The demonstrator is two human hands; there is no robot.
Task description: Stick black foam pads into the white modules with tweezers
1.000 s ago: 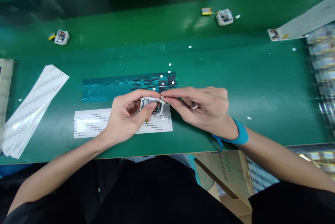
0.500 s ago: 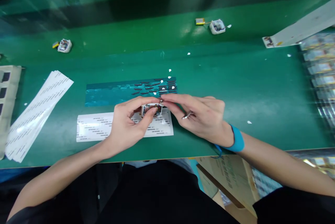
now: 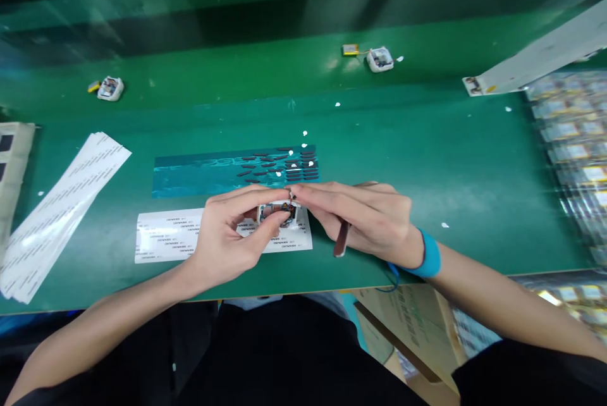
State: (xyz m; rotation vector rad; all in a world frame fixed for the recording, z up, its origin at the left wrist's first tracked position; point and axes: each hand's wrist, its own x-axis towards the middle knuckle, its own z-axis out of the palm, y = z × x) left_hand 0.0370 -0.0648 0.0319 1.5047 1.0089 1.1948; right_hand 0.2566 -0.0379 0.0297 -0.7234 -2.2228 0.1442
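My left hand (image 3: 232, 235) is closed around a small white electronic housing (image 3: 276, 214), its open side showing a circuit board and coloured wires. The thumb presses on the board and the index finger lies along the far edge. My right hand (image 3: 363, 213) wears a blue wristband and holds a flat metal tool, apparently tweezers (image 3: 341, 239), tucked under its fingers. Its index fingertip and thumb meet at the housing's right far corner, touching a tiny part (image 3: 292, 195) too small to name. Beneath the hands lies a white printed adhesive sheet (image 3: 165, 235).
Behind the hands is a blue film strip (image 3: 199, 175) with several dark strips. Two similar housings with batteries, one left (image 3: 110, 88) and one right (image 3: 380, 59), sit farther back. White sheets (image 3: 61, 216) and a pale tray (image 3: 19, 166) lie left; packed trays (image 3: 573, 140) stand right.
The right fingers have straightened and shifted slightly, and the tool now swings down below the palm. The left hand keeps hold of the housing. The whole view has shifted a little.
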